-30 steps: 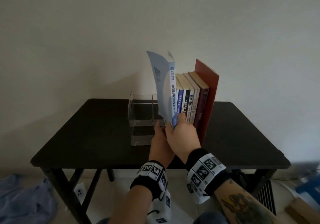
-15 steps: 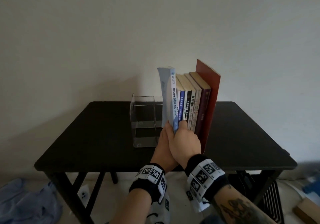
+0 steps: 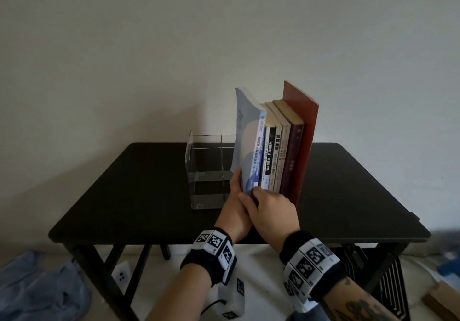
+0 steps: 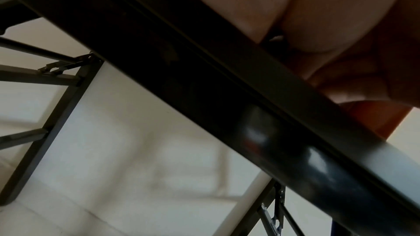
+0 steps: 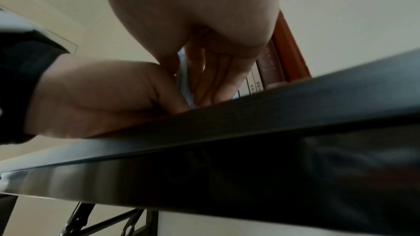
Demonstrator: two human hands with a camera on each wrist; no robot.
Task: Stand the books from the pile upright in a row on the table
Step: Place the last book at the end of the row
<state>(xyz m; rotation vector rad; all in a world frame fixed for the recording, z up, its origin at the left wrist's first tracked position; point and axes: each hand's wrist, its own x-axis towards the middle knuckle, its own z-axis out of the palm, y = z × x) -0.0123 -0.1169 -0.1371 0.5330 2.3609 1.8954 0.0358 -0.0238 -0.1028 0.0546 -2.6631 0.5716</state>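
Several books (image 3: 276, 151) stand upright in a row at the right end of a clear acrylic rack (image 3: 206, 171) on the black table (image 3: 124, 191); a tall red book (image 3: 302, 134) closes the row on the right. A light blue book (image 3: 249, 146) stands at the row's left end, its top bowed to the left. My left hand (image 3: 237, 180) holds its lower left side. My right hand (image 3: 258, 192) pinches its lower spine edge, thumb and fingers either side of the blue book (image 5: 183, 82). The left wrist view shows only palm and the table edge (image 4: 204, 87).
The rack's left compartments hold nothing. A pale wall rises just behind the table. On the floor lie a blue cloth (image 3: 37, 291) at left, a black grille (image 3: 393, 283) and a cardboard box (image 3: 443, 303) at right. The tabletop is bare on both sides of the rack.
The blue book has come down from a raised position and now stands against the left end of the row. Both hands have stayed at its lower end.
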